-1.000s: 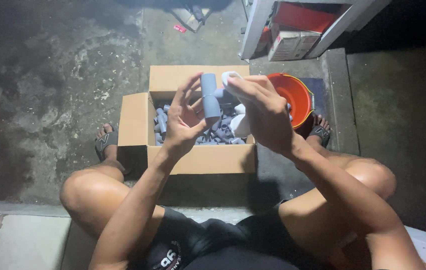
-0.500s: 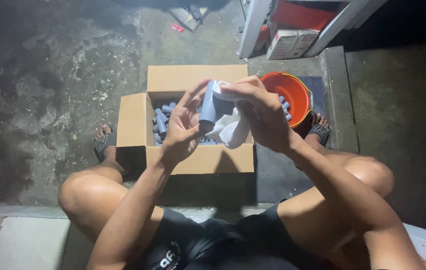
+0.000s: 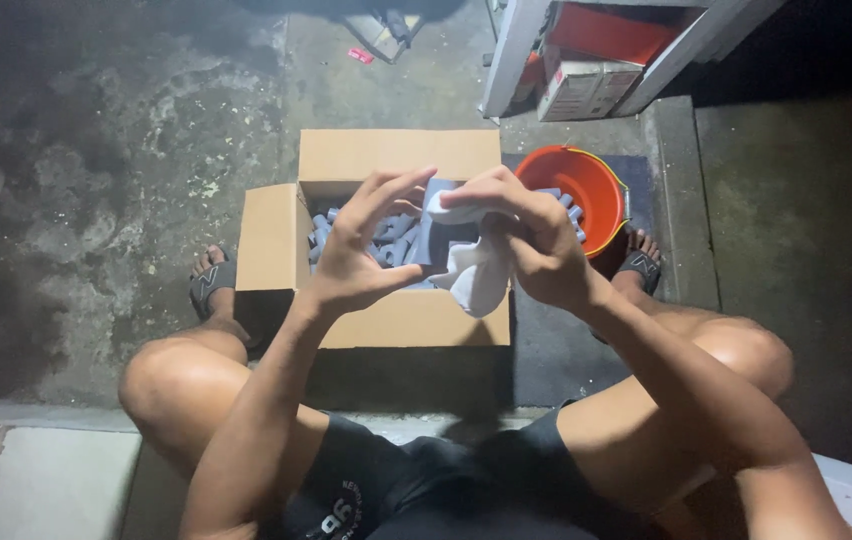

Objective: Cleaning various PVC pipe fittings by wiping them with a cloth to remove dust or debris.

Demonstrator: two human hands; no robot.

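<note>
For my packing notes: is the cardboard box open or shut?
Open. The cardboard box has its flaps spread outward, and grey pieces show inside.

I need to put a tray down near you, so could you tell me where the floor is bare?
Bare concrete lies left of the cardboard box, beyond the sandalled foot. It is crowded right of the box, where the orange bucket stands on a dark mat.

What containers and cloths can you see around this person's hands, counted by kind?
Open cardboard box of grey pipe fittings: 1
Orange bucket: 1
White cloth, at the right hand: 1
Grey fitting, between left hand and right: 1
Total: 4
</note>
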